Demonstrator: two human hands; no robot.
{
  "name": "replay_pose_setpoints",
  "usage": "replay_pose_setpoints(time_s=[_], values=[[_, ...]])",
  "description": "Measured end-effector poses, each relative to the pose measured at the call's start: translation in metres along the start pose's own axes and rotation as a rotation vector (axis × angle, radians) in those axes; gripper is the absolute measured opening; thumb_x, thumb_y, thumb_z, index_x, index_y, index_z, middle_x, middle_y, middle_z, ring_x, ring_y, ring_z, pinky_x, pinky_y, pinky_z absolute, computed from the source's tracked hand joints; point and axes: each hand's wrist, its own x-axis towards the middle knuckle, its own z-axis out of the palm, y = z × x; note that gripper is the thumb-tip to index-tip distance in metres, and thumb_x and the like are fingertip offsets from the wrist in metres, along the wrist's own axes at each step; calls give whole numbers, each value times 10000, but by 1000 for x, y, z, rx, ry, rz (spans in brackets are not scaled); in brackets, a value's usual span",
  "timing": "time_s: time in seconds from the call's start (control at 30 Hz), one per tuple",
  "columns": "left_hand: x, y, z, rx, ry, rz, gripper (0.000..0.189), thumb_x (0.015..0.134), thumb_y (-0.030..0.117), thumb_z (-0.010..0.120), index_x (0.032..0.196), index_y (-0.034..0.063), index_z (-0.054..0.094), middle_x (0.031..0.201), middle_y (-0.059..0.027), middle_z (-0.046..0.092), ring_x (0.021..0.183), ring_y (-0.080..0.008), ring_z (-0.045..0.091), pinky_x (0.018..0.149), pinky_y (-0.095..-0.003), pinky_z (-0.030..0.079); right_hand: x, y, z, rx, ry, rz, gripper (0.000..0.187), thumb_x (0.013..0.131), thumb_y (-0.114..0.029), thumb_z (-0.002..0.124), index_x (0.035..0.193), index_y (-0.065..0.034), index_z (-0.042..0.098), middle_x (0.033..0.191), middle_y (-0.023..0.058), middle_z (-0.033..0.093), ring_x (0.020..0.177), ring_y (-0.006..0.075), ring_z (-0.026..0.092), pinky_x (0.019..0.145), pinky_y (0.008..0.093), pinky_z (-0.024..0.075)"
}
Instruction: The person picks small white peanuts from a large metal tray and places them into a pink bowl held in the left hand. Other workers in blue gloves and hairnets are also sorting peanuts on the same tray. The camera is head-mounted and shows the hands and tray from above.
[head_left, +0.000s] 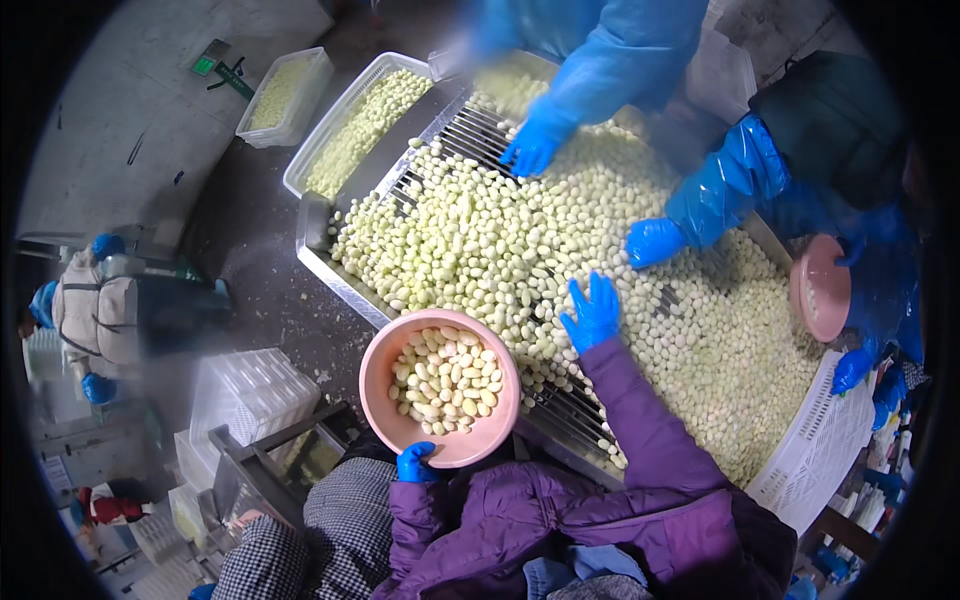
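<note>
My left hand (416, 462), in a blue glove, grips the near rim of a round pink plastic bowl (379, 379). Cream-coloured oval kernels (450, 379), like large beans or nuts, lie in the bowl. My right hand (594, 313), also gloved in blue, is spread with fingers apart over the heap of pale green kernels (480, 247); I see nothing held in it. That heap covers most of a metal sorting table (341, 289), whose slatted bar grate (559, 409) shows in a few gaps. The bowl stands at the table's near left edge, in front of my body.
Across the table, a co-worker's gloved hand (536, 142) and another's gloved hand (656, 241) touch the heap. White baskets of kernels (300, 169) stand at the far left. Stacked crates (255, 390) are left of me. A second pink bowl (825, 289) is at the right.
</note>
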Motion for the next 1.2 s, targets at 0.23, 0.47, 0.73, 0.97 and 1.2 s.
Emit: replay_pose_setpoints(time_s=[0.23, 0.47, 0.73, 0.97, 1.2], values=[[19, 0, -25, -93, -77, -122, 528, 671, 77, 502, 1164, -104, 446, 1155, -263, 512, 1031, -432, 521, 907, -520, 426, -159, 41, -26, 133, -86, 117, 703, 715, -318, 677, 1327, -106, 404, 1383, 247, 281, 1262, 427, 280, 1016, 508, 262], [12, 13, -10, 184, 4, 15, 408, 718, 103, 508, 1061, -118, 516, 1072, -264, 567, 996, -427, 544, 888, -531, 427, -273, 43, -69, 184, -167, 229, 578, 742, -289, 661, 1244, -70, 477, 1354, 247, 320, 1224, 424, 327, 996, 485, 299], [11, 18, 6, 12, -161, -95, 509, 684, 105, 497, 1145, -111, 473, 1135, -261, 541, 1043, -421, 518, 940, -506, 399, -319, 48, -52, 306, -47, 193, 344, 803, -236, 597, 1109, -80, 567, 1160, 184, 521, 1025, 360, 522, 857, 423, 435], [35, 25, -1, 37, -214, -40, 592, 648, 87, 511, 1207, -86, 417, 1179, -241, 511, 1054, -407, 499, 940, -471, 408, -328, 56, -29, 489, -2, 225, 324, 802, -238, 594, 1088, -85, 583, 1164, 138, 542, 1049, 328, 525, 883, 414, 427], [30, 33, 0, 22, -300, -110, 646, 626, 100, 507, 1227, -104, 387, 1165, -250, 521, 1051, -406, 515, 939, -458, 421, -335, 130, -63, 18, 381, 564, 620, 754, -257, 649, 1307, -84, 430, 1367, 207, 335, 1231, 389, 342, 1010, 461, 300]])
